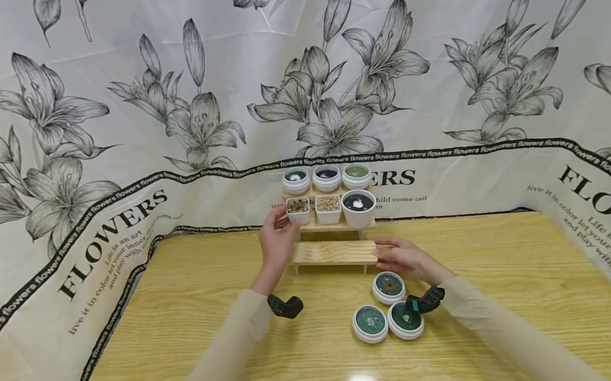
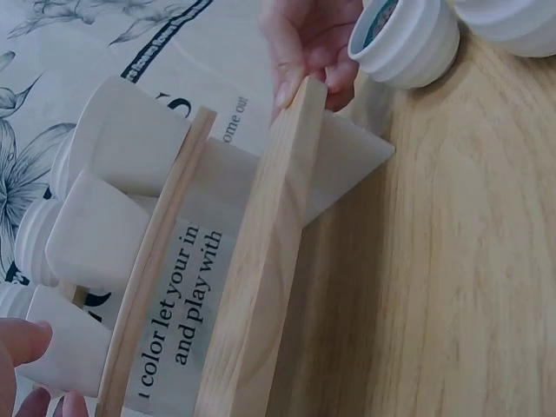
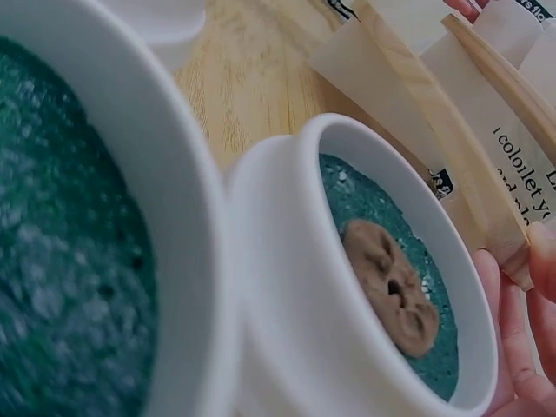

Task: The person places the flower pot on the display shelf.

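Note:
At the back of the table stands a three-step wooden rack with white side panels. My left hand (image 1: pixel 279 243) is at the small square white pot (image 1: pixel 302 216) on the left of its middle step, thumb on the front, fingers along the side. Pebbles fill this pot and the middle square pot (image 1: pixel 328 210); a round pot (image 1: pixel 358 210) with dark filling stands to their right. My right hand (image 1: pixel 402 257) pinches the right end of the bare lowest step (image 1: pixel 336 253) between thumb and fingers. In the left wrist view, the left thumb (image 2: pixel 24 340) lies against the pot's white side.
Three round white pots line the top step, one with green filling (image 1: pixel 356 173). In front of the rack, a pot with a brown piece on green (image 1: pixel 388 285) and two green-filled pots (image 1: pixel 370 322) sit close by my right wrist. A flower-printed cloth (image 1: pixel 218 206) hangs behind.

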